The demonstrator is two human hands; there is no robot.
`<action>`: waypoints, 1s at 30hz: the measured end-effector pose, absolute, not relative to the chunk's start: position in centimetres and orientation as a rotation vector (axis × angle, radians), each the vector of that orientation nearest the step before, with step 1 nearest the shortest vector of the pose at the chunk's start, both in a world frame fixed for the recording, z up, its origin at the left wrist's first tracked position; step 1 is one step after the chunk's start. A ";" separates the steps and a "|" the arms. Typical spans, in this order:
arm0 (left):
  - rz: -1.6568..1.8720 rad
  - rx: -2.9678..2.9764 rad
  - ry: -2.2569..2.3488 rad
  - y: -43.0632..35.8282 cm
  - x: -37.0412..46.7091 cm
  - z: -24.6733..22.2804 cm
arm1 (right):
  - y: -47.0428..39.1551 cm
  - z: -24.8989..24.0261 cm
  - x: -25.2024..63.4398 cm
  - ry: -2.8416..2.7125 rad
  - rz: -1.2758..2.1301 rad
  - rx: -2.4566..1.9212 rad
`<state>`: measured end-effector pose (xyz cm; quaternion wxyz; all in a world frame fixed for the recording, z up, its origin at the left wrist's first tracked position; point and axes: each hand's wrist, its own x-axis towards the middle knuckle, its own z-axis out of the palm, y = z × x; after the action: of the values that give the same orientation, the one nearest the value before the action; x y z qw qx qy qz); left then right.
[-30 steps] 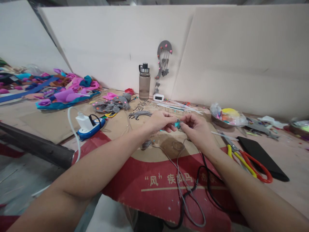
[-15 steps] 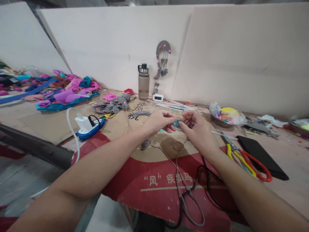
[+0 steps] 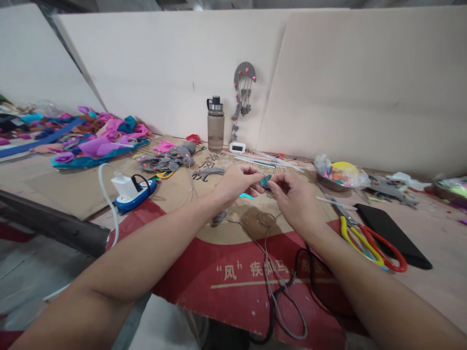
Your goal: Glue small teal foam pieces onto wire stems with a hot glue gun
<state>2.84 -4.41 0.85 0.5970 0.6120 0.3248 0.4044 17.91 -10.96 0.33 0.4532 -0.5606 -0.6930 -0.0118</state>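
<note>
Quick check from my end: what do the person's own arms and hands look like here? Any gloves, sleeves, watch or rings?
Both forearms are bare up to the frame edge, no sleeves in view. The left hand and right hand wear no gloves. No watch, bracelet or ring shows on either wrist or hand.

A bottle [image 3: 215,123] stands by the back board beside a small clock [image 3: 239,147]. Scissors [image 3: 365,239] lie near a black case [image 3: 392,235]; a charger [image 3: 131,190] sits left.
</note>
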 end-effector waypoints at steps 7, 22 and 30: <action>0.969 1.418 0.726 -4.6 2.9 0.8 | -11.1 0.7 17.7 -1.689 0.015 -1.441; 0.918 1.417 0.679 -4.8 2.9 0.7 | -11.3 1.2 17.2 -1.577 0.142 -1.544; 0.853 1.376 0.635 -4.2 2.9 0.5 | -11.0 1.0 17.3 -1.495 0.152 -1.509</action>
<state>2.86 -4.24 0.52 0.6450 0.6046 0.2789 0.3749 17.33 -10.97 1.04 0.4847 -0.6199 -0.6139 0.0623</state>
